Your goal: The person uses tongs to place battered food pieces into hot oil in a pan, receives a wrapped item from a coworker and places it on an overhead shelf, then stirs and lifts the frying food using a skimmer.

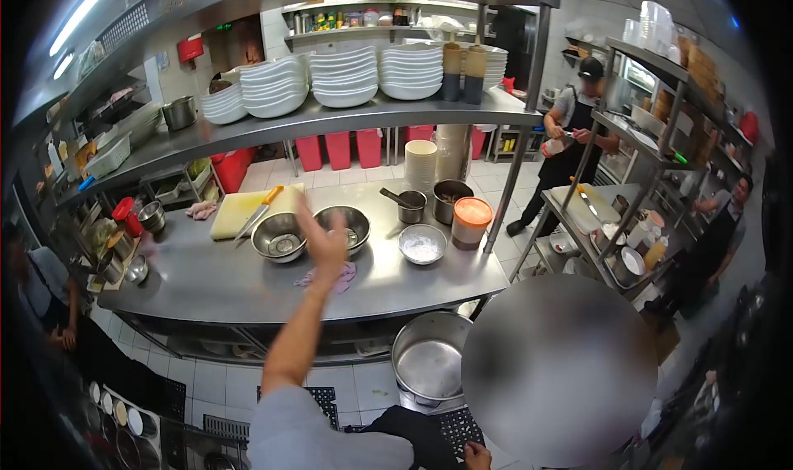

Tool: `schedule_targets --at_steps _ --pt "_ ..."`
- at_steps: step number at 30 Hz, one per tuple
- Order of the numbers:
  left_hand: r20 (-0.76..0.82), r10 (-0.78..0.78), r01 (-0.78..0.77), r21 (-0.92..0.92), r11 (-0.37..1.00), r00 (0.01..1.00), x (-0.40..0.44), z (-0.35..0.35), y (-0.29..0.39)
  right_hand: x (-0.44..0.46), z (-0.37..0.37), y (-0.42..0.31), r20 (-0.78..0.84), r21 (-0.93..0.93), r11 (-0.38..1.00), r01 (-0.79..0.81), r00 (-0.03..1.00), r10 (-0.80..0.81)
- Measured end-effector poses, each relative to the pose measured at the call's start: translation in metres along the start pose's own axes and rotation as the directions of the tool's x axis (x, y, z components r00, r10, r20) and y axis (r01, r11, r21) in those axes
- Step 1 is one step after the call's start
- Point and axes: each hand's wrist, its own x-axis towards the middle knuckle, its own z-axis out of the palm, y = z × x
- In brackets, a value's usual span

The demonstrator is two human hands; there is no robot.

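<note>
My left hand (324, 239) is raised above the steel worktable (206, 280), fingers apart and slightly blurred, with nothing in it. Behind it stand two steel bowls, a left one (277, 237) and a right one (357, 226), the latter partly covered by the hand. Below the hand a crumpled lilac cloth (340, 282) lies on the table. A knife (258, 216) with an orange handle rests on the yellowish cutting board (234, 212), left of the bowls. At the bottom edge a small part of my right hand (477, 455) shows beside black fabric; its fingers are mostly cut off.
A shelf (347, 123) with stacked white plates (343, 78) spans above the table. Right of the bowls stand a saucepan (410, 212), a bowl of white contents (422, 245) and an orange-lidded tub (472, 222). A large pot (429, 358) sits low in front. Several people stand around.
</note>
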Motion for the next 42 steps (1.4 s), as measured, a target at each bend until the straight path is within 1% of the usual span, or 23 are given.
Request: schedule_targets --at_steps 2,3,5,6,8,9,10,12,15,20,22,23,26,28,29,30,31,32,33,35,36,38,42 --pt "0.331 -0.041 0.060 -0.049 0.997 0.943 -0.120 0.012 -0.005 -0.015 -0.009 -0.011 0.109 0.159 0.924 -0.349 0.936 0.335" --pt "0.549 -0.075 0.092 -0.005 0.996 0.833 -0.180 0.003 0.009 -0.018 -0.034 -0.074 0.209 0.138 0.831 -0.539 0.836 0.508" --pt "0.832 0.097 0.030 -0.134 0.990 0.547 -0.312 -0.016 0.005 -0.026 0.003 -0.008 0.047 0.283 0.830 -0.481 0.871 0.489" --pt "0.953 0.154 0.106 -0.187 0.977 0.261 -0.336 -0.040 0.033 -0.037 0.007 -0.015 -0.129 0.405 0.823 -0.398 0.867 0.482" --pt "0.882 0.393 0.300 -0.313 0.901 -0.260 -0.353 -0.072 0.068 -0.055 -0.009 -0.066 -0.192 0.284 0.927 -0.245 0.932 0.306" --pt "0.791 0.397 0.299 -0.282 0.912 -0.466 -0.355 -0.079 0.078 -0.062 0.014 -0.037 -0.209 0.415 0.883 -0.218 0.922 0.325" --pt "0.644 0.384 0.267 -0.277 0.923 -0.661 -0.353 -0.079 0.085 -0.064 -0.012 -0.097 -0.224 0.297 0.924 -0.242 0.923 0.313" --pt "0.566 0.255 0.293 -0.024 0.956 -0.784 -0.345 -0.078 0.102 -0.067 -0.004 -0.107 -0.354 0.330 0.935 -0.129 0.902 0.249" --pt "0.633 0.481 0.198 -0.466 0.862 -0.606 -0.360 -0.062 0.090 -0.068 -0.013 -0.126 -0.367 0.314 0.937 -0.152 0.891 0.268" --pt "0.405 0.534 0.223 -0.602 0.766 -0.742 -0.373 -0.024 0.124 -0.077 -0.017 -0.136 -0.441 0.279 0.926 -0.255 0.822 0.359" --pt "0.301 0.416 0.207 -0.538 0.817 -0.858 -0.380 -0.009 0.154 -0.079 -0.014 -0.123 -0.530 0.253 0.931 -0.263 0.768 0.360" --pt "0.237 0.580 0.345 -0.609 0.714 -0.780 -0.398 0.008 0.140 -0.086 -0.020 -0.124 -0.625 0.304 0.915 -0.265 0.670 0.402" --pt "0.202 0.513 0.298 -0.617 0.728 -0.834 -0.395 0.051 0.171 -0.120 -0.048 -0.147 -0.811 0.400 0.843 -0.361 0.290 0.508" --pt "0.273 0.593 0.346 -0.603 0.719 -0.757 -0.408 0.089 0.162 -0.153 -0.047 -0.143 -0.879 0.441 0.780 -0.444 -0.039 0.474" --pt "0.276 0.696 0.387 -0.669 0.635 -0.663 -0.417 0.110 0.153 -0.179 -0.046 -0.145 -0.926 0.372 0.696 -0.614 -0.193 0.325" --pt "0.308 0.706 0.353 -0.698 0.623 -0.638 -0.426 0.131 0.144 -0.207 -0.034 -0.132 -0.898 0.437 0.643 -0.629 -0.345 0.273" --pt "0.375 0.661 0.300 -0.673 0.676 -0.650 -0.430 0.146 0.138 -0.229 -0.043 -0.151 -0.881 0.468 0.430 -0.772 -0.449 0.152" --pt "0.395 0.631 0.265 -0.666 0.697 -0.668 -0.422 0.154 0.147 -0.258 -0.033 -0.144 -0.808 0.570 0.328 -0.754 -0.587 0.053" --pt "0.386 0.597 0.251 -0.651 0.717 -0.703 -0.418 0.164 0.151 -0.283 -0.019 -0.142 -0.769 0.617 0.199 -0.761 -0.637 -0.053" --pt "0.365 0.568 0.244 -0.641 0.728 -0.738 -0.419 0.182 0.160 -0.325 0.016 -0.133 -0.608 0.786 -0.140 -0.602 -0.794 -0.002" --pt "0.342 0.561 0.224 -0.669 0.709 -0.754 -0.420 0.189 0.162 -0.344 0.037 -0.120 -0.602 0.791 -0.147 -0.594 -0.798 -0.011" --pt "0.322 0.558 0.208 -0.696 0.687 -0.765 -0.425 0.195 0.171 -0.373 0.082 -0.092 -0.445 0.824 -0.366 -0.432 -0.894 0.053" --pt "0.241 0.613 0.252 -0.754 0.607 -0.753 -0.438 0.195 0.198 -0.395 0.116 -0.075 -0.333 0.878 -0.327 -0.350 -0.937 0.108"
